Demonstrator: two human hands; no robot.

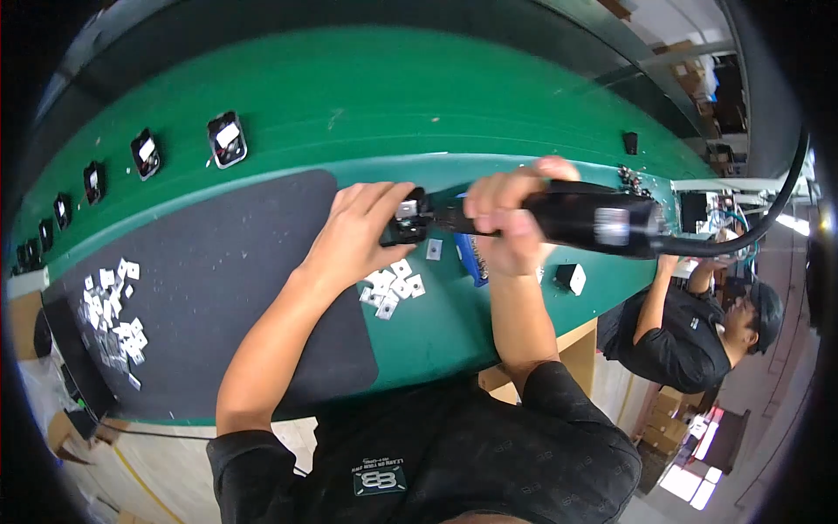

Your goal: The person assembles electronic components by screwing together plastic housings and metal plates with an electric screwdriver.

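Note:
My left hand point(353, 227) is closed around a small black housing point(408, 218) near the middle of the bench. My right hand point(513, 214) grips a black electric screwdriver point(594, 218), held level and somewhat blurred. Its bit end points left and meets the housing, though the exact contact is too small to make out. A cable point(711, 246) runs off the tool's back end to the right. Below the hands lies a loose group of small white square plates point(391, 286), with one plate point(434, 250) apart. Partly behind my right hand is a blue tray point(474, 264) of small metal pieces.
A dark mat point(236, 288) covers the left bench, with more white plates point(113, 301) scattered on it. Several black cases point(229, 140) line the green belt point(367, 96) beyond. To the right are a black box point(572, 278), small dark parts point(635, 182) and a co-worker point(698, 332).

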